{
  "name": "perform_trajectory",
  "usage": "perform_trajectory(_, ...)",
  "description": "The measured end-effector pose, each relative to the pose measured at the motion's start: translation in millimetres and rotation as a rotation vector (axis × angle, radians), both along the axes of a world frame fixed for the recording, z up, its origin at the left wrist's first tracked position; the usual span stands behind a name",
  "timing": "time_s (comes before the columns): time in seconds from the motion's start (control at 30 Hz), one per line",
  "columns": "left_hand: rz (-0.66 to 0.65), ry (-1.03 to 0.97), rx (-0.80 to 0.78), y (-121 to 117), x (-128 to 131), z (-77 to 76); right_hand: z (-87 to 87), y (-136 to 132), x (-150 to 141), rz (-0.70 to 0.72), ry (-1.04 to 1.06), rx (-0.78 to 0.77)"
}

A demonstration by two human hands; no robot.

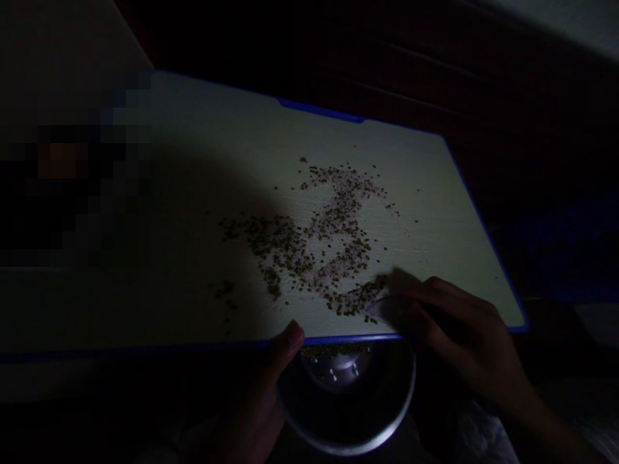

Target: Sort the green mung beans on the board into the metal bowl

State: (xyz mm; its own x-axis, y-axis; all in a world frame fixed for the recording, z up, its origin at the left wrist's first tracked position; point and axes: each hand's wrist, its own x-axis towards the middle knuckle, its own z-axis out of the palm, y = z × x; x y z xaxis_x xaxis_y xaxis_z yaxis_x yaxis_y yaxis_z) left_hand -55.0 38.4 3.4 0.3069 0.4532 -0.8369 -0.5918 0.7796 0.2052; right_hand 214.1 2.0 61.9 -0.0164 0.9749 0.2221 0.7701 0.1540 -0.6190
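Across the board (406, 167): seeds (338, 212) scattered | bowl (370, 444): some inside | right hand (469, 332): pinching dim utensil (380, 309) | left hand (268, 393): thumb at board edge, grip unclear

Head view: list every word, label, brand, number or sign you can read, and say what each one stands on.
None: no readable text, number or sign shows.
The pale board with the blue edge and the metal bowl show no lettering.
The patch at the far left is pixelated, and the surroundings are too dark to rule out small print.
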Motion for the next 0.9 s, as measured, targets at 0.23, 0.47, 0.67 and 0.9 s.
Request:
perform_trajectory(0.23,-0.048,-0.029,0.079,-1.4,-0.5,-5.1,2.5,-0.1,3.0,-0.01,0.006,0.005)
perform_trajectory(0.47,-0.01,0.044,0.014,-0.8,2.1,-0.9,0.4,-1.4,-3.0,0.002,0.043,-0.014)
perform_trajectory(0.67,-0.039,0.036,0.055,-1.3,2.0,1.9,1.7,0.5,-5.5,0.085,0.068,-0.048)
perform_trajectory(0.9,-0.099,-0.04,0.182,1.4,3.0,-5.4,-0.3,-3.0,-11.1,0.167,0.1,-0.031)
